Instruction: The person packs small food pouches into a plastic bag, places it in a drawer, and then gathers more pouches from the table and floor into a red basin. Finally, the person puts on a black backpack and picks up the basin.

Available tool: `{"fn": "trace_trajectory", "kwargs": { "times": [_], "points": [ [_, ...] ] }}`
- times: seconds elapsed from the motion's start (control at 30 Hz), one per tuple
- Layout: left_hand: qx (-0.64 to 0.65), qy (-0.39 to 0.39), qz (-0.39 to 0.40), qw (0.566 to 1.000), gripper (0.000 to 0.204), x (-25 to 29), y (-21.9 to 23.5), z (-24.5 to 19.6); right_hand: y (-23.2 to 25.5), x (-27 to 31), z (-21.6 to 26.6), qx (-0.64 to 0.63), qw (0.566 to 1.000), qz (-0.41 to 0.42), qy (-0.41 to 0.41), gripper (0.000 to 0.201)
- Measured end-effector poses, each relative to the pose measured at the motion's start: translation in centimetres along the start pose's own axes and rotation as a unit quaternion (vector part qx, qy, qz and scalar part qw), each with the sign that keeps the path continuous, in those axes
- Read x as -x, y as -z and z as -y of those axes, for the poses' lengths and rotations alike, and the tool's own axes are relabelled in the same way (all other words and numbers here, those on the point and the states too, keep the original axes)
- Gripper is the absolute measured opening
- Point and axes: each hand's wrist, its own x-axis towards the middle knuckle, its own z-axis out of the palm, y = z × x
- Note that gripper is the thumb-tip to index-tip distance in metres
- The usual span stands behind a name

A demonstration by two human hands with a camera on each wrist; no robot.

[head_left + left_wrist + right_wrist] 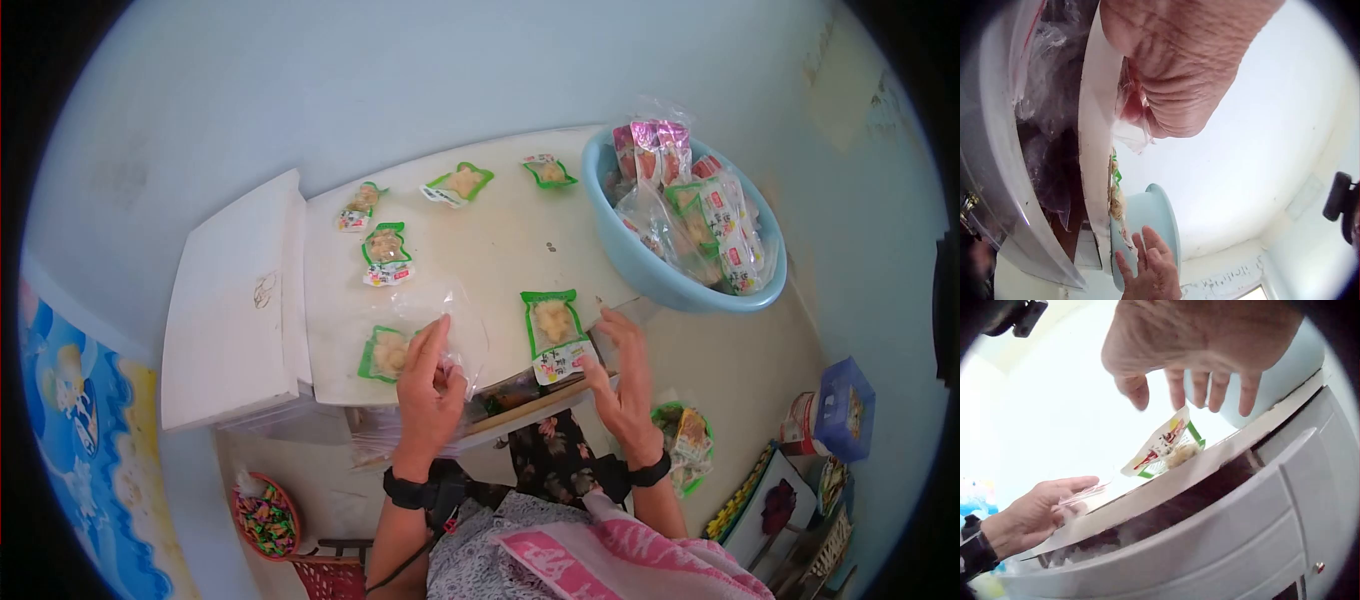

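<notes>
In the head view, the left hand (432, 392) holds a clear plastic bag (455, 312) between thumb and fingers at the table's front edge. Under that bag lies a green-edged food packet (388, 352). The right hand (622, 385), fingers apart and holding nothing, hovers just right of another green and white packet (553, 325). In the right wrist view that packet (1163, 447) lies below the fingers of the right hand (1200, 340). The left wrist view shows the left hand (1185, 62) close up with clear film at its fingertips.
Several packets, one of them at the back (460, 184), lie on the white table (480, 250). A blue basin (640, 255) full of packets stands at the right. Below the table edge, an open drawer (515, 408) holds plastic bags. A white board (235, 300) is at the left.
</notes>
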Motion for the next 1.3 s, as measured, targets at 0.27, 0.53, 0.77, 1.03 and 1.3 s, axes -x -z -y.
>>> {"fn": "trace_trajectory", "kwargs": {
  "times": [0.27,0.53,0.77,1.03,1.3],
  "points": [
    [0.02,-0.001,0.02,1.0,0.064,-0.1,0.0,0.0,-3.6,0.6,-1.7,-0.033,0.968,0.049,-0.245,0.032],
    [0.029,0.019,0.031,0.999,0.067,-0.1,0.3,0.3,-2.7,1.1,-0.3,-0.207,0.957,-0.034,-0.2,0.015],
    [-0.026,0.003,0.041,0.999,0.072,-0.3,0.8,-2.9,-0.3,-0.7,3.9,-0.291,0.949,0.037,-0.118,0.01],
    [-0.105,-0.023,0.028,0.994,0.073,0.4,1.4,-5.8,-2.1,-1.5,5.4,-0.188,0.976,0.078,-0.082,0.013],
    [-0.157,-0.162,0.099,0.969,0.07,-0.4,-0.4,-9.4,-2.6,-2.8,5.7,-0.265,0.931,0.146,-0.203,0.014]
  ]
}}
